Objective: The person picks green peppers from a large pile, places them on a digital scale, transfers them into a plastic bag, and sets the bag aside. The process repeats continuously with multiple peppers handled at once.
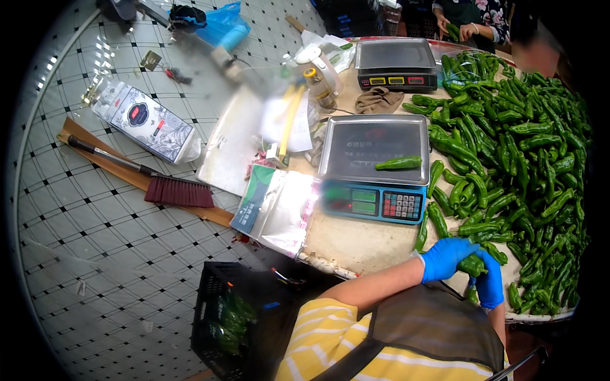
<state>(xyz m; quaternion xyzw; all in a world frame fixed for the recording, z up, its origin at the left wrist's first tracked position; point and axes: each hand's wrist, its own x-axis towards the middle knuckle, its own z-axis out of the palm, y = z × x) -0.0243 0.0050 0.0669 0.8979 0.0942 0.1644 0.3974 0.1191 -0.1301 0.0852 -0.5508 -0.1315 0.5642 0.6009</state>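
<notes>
Both my hands wear blue gloves and meet at the table's near edge, close to my body. My left hand [447,258] reaches across from the left, its fingers closed on a green pepper [471,265]. From the other side, my right hand [490,281] grips the same pepper; its fingertips are partly hidden. More green peppers [486,227] lie loose just beyond my hands, and a large heap [527,159] of them covers the table's right side. One single pepper [399,163] rests on the steel plate of the blue digital scale [372,202].
A second scale [395,60], a brown cloth [379,100], a bottle [319,89] and a white kettle [321,63] stand farther back. Plastic bags [279,209] lie left. A black crate [210,305] with bagged peppers and a brush [179,192] are on the floor. Another person's hands [467,32] work opposite.
</notes>
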